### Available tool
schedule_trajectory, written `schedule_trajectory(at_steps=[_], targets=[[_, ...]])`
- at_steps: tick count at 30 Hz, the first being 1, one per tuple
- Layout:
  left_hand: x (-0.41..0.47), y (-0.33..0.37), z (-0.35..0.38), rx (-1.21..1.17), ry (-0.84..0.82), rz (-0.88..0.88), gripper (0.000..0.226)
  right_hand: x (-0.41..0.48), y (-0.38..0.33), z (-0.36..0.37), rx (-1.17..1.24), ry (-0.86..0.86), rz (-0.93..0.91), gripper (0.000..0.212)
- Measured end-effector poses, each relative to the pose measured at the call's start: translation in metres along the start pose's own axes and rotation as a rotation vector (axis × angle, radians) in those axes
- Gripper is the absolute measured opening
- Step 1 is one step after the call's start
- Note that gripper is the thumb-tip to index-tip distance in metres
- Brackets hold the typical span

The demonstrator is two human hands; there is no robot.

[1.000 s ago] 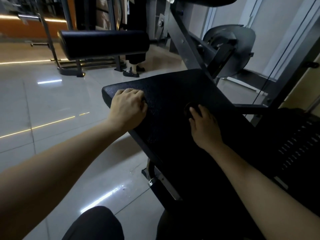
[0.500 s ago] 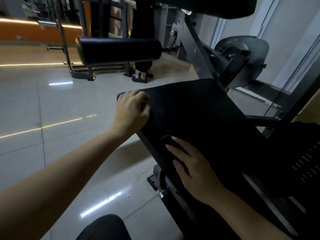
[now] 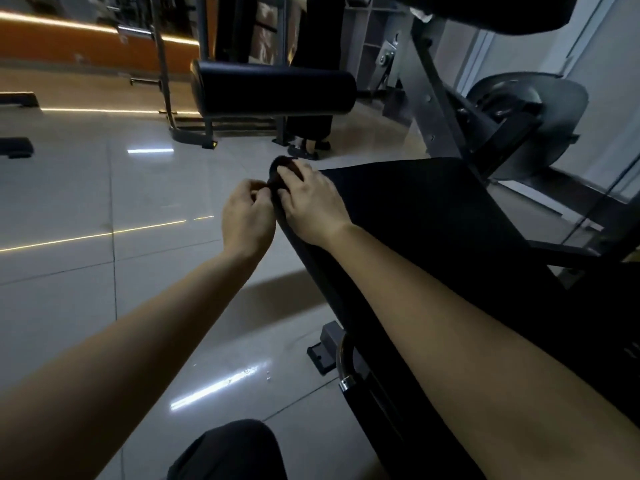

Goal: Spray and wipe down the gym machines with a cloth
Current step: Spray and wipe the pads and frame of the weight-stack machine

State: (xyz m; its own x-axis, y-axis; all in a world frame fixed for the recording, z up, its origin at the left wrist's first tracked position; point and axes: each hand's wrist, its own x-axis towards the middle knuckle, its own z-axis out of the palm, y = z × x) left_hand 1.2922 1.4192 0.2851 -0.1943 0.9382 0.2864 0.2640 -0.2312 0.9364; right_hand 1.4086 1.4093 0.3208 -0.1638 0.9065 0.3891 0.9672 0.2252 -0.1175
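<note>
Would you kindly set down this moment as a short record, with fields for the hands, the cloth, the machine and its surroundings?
seat pad: black, sloping, on a metal frame
cloth: dark, bunched at the seat pad's far left corner
right hand: lies on the cloth, pressing it to the seat pad
left hand: fingers curled, seemingly pinching the cloth's edge
roller pad: black, beyond the seat pad
floor: glossy pale tiles
spray bottle: not in view
</note>
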Motion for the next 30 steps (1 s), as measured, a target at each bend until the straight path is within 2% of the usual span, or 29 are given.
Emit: schedule_trajectory(at_steps=[6, 9, 16, 21, 23, 25, 28, 30], targets=[[-0.008, 0.013, 0.001, -0.011, 0.015, -0.069, 0.026, -0.13, 0.011, -0.003, -0.049, 0.012, -0.084, 0.066], [-0.006, 0.011, 0.001, 0.001, -0.001, -0.064, 0.026, -0.164, 0.027, -0.008, -0.098, -0.028, -0.066, 0.063], [0.006, -0.001, 0.001, -0.083, -0.018, -0.027, 0.021, -0.051, 0.001, 0.011, -0.214, -0.003, -0.047, 0.066], [0.007, 0.005, -0.003, -0.073, -0.022, -0.005, 0.022, 0.002, -0.019, 0.014, -0.2, 0.051, 0.02, 0.058], [0.002, 0.008, -0.001, -0.046, 0.002, 0.094, 0.026, -0.016, -0.018, 0.012, -0.143, 0.052, 0.032, 0.059], [-0.006, 0.016, 0.006, 0.043, -0.002, 0.268, 0.021, -0.059, -0.007, 0.007, -0.104, 0.071, 0.027, 0.059], [-0.026, 0.037, 0.029, 0.155, -0.116, 0.486, 0.009, -0.157, 0.011, -0.001, -0.112, 0.018, 0.078, 0.057], [-0.037, 0.05, 0.044, 0.213, -0.23, 0.539, 0.008, -0.226, 0.021, -0.013, -0.091, -0.031, 0.136, 0.054]])
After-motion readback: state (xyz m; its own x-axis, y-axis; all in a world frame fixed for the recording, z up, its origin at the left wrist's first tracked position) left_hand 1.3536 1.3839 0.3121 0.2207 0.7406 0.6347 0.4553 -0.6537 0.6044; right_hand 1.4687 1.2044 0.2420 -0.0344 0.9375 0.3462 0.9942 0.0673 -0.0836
